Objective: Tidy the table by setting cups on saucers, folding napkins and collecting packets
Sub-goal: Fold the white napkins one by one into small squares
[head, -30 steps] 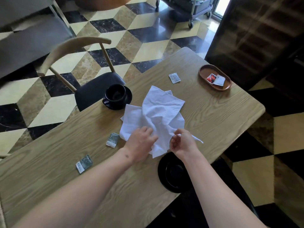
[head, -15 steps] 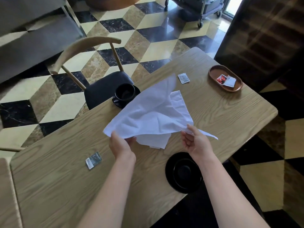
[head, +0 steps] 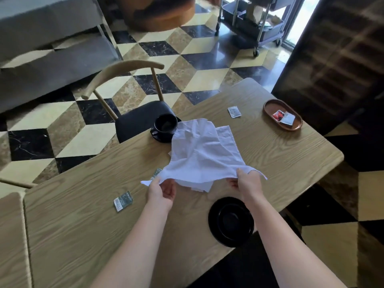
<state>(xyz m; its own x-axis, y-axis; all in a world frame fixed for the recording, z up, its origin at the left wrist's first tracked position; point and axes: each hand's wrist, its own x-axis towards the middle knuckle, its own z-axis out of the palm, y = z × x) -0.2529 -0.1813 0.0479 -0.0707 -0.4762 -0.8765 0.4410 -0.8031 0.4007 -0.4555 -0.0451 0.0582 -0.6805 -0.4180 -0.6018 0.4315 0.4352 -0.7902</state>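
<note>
A white cloth napkin point(head: 202, 152) is stretched above the middle of the wooden table point(head: 83, 215). My left hand point(head: 163, 189) pinches its near left corner and my right hand point(head: 247, 181) pinches its near right corner. Its far edge drapes against a black cup point(head: 164, 124) that stands on a black saucer. More white cloth point(head: 199, 186) lies under it. An empty black saucer point(head: 231, 221) sits near the front edge. A green packet point(head: 123, 201) lies left of my left hand; another point(head: 156, 173) peeks from under the napkin. A grey packet point(head: 234, 111) lies farther back.
A brown oval tray point(head: 270, 107) at the far right of the table holds a red packet point(head: 278, 116) and a white one point(head: 287, 119). A wooden chair with a dark seat point(head: 141, 119) stands behind the cup. A wheeled cart point(head: 253, 21) stands on the tiled floor beyond.
Both hands took the crumpled napkin by its near corners and raised it. Since then the lifted cloth has come down and spread wider between them, now touching the cup.
</note>
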